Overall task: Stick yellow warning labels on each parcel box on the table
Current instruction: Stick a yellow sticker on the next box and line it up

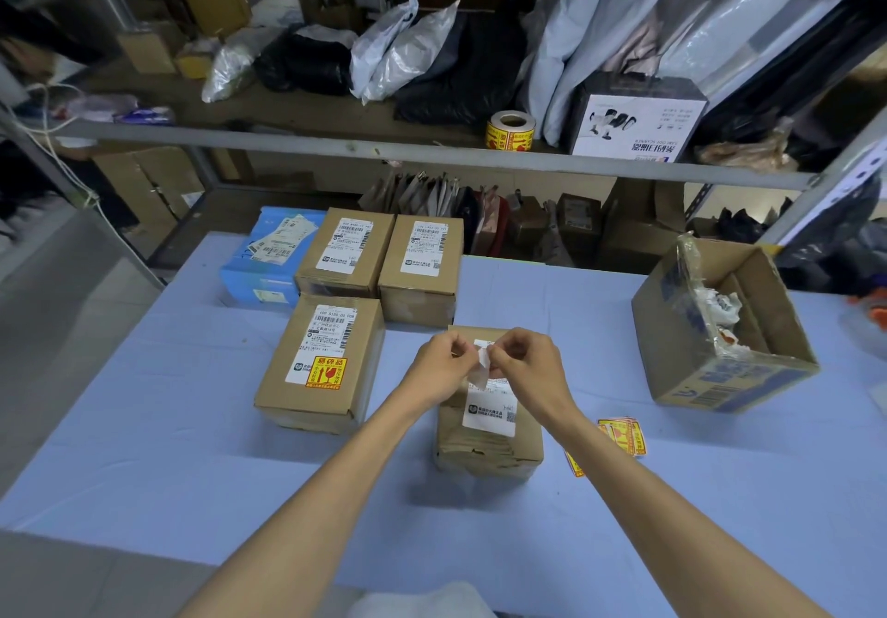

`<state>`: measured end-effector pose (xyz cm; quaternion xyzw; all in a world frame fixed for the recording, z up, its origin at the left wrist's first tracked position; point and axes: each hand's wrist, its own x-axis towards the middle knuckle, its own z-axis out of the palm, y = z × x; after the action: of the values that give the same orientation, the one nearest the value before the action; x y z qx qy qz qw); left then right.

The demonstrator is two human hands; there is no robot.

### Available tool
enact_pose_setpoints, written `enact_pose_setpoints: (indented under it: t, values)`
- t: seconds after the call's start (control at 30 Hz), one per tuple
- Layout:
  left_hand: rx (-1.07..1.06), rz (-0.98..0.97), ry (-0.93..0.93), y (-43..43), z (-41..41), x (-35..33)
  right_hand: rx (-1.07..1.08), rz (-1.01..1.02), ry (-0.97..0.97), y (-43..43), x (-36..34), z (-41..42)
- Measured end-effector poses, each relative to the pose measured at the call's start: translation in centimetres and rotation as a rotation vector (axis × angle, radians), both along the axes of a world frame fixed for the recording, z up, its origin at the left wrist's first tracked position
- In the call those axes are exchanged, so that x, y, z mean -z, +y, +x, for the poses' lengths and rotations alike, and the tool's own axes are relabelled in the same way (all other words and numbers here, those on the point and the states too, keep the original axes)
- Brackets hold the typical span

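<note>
L hand [444, 364] & R hand [527, 370] pinch thin white paper slip [481, 370].

Table [168, 425]: blue surface. At the far left stands a blue box [259, 257], touching the back-left box [343, 252], with the back-right box [422, 267] just beside that. In front of these is the stickered box [321, 363], with one yellow sticker on its top. The centre box [480, 449] stands apart from it. An open carton [720, 377] at the right holds crumpled paper. Loose yellow labels [624, 432] lie flat between the centre box and the carton.
</note>
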<state>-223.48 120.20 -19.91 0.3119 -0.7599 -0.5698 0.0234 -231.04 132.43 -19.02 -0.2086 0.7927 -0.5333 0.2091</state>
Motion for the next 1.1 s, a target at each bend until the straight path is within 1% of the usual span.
enact_pose_setpoints:
  t: [0.1,0.23,0.33,0.43,0.63,0.77,0.9,1.0,1.1]
  values:
    - [-0.072,-0.019,-0.026,0.0,0.1,-0.1,0.012,-0.011,-0.032,0.1,0.0,-0.1]
    - [-0.116,-0.009,0.007,0.2,0.2,-0.3,0.006,-0.027,-0.047,0.1,-0.1,0.0]
    - [-0.097,0.011,0.072,0.2,0.3,-0.4,0.016,-0.043,-0.052,0.1,-0.2,0.1]
    - [-0.048,-0.037,0.114,0.3,0.4,-1.0,0.021,-0.066,-0.066,0.3,0.0,0.1]
    - [-0.052,-0.030,0.075,0.4,0.3,-0.9,-0.054,-0.071,-0.038,0.5,-0.5,0.2]
    - [-0.054,-0.033,0.068,0.4,0.3,-0.5,-0.065,-0.053,-0.050,0.5,-0.6,0.2]
    - [-0.064,-0.013,0.071,0.3,0.4,-0.4,-0.110,0.015,0.070,0.7,-0.4,0.0]
    - [-0.056,-0.018,0.090,0.2,0.3,-0.4,-0.080,0.031,0.077,0.8,-0.2,-0.2]
    - [-0.058,0.013,0.089,0.2,0.2,-0.6,-0.055,0.057,0.140,0.6,0.0,-0.6]
